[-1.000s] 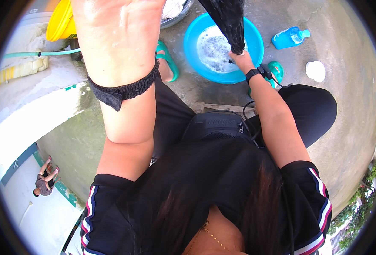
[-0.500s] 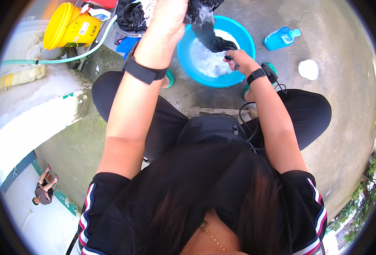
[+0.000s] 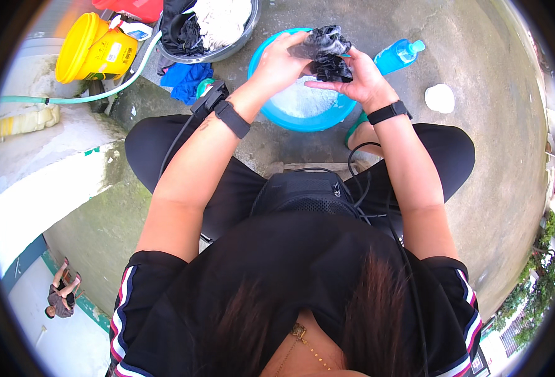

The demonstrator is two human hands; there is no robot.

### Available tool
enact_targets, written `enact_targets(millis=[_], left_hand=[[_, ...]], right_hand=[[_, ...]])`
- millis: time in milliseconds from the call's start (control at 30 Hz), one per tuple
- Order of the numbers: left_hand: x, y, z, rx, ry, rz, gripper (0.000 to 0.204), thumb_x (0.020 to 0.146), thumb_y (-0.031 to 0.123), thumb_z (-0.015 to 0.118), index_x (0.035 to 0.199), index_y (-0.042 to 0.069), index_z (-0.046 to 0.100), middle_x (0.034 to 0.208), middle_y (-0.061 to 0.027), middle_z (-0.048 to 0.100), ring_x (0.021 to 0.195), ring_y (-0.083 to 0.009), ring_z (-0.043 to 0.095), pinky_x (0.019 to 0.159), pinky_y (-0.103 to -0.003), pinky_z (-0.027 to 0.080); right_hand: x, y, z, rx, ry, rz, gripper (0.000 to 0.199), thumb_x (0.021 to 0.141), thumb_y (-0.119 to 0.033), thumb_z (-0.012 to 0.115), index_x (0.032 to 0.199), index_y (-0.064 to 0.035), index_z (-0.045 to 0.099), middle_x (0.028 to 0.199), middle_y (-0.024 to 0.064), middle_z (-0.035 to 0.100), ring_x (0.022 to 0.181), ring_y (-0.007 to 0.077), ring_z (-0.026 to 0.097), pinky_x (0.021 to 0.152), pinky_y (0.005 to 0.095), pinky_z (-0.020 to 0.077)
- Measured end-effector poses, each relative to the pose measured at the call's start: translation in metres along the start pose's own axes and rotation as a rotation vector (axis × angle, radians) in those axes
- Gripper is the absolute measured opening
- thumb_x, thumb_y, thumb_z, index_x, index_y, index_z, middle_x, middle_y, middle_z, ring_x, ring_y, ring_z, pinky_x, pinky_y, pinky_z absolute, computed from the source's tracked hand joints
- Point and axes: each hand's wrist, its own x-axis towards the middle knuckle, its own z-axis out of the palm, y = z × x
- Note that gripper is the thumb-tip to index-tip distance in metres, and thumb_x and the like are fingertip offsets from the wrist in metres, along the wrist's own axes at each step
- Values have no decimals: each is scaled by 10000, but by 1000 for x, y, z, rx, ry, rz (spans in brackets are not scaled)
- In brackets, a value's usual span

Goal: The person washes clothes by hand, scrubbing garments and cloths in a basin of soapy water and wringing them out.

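Observation:
A wet black cloth, bunched up and streaked with white suds, is held between my two hands above a round blue basin. My left hand grips its left side. On its right side, my right hand cups the lower bunch, thumb stretched out toward the left. Foamy water shows in the basin below. The cloth and my hands hide much of the basin's far part.
At the far left stand a metal tub of black and white laundry, blue cloth, a yellow bucket and a pale green hose. A blue bottle and white round object lie right. Someone sits lower left.
The stretched black cloth is now gathered into a bunch. My left hand has come down and right to meet my right hand above the basin. The view has shifted, uncovering the tub.

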Motion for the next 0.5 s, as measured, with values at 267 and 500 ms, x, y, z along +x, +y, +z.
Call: enact_targets(millis=[267,500], left_hand=[[-16,-19,24,416,-5,473,519,678,45,651,1178,175,605,1018,-127,558,980,-337,541,851,-398,454],[-15,4,-8,-624,0,-584,653,913,451,546,1336,-21,390,1247,-152,520,1102,-259,536,878,-423,479]], right_hand=[[28,14,-37,36,-39,-60,278,887,-213,591,1058,6,599,996,130,668,883,241,667,822,376,554],[39,8,-43,58,-8,-209,177,876,-145,561,943,11,610,919,118,675,834,216,666,781,338,549]])
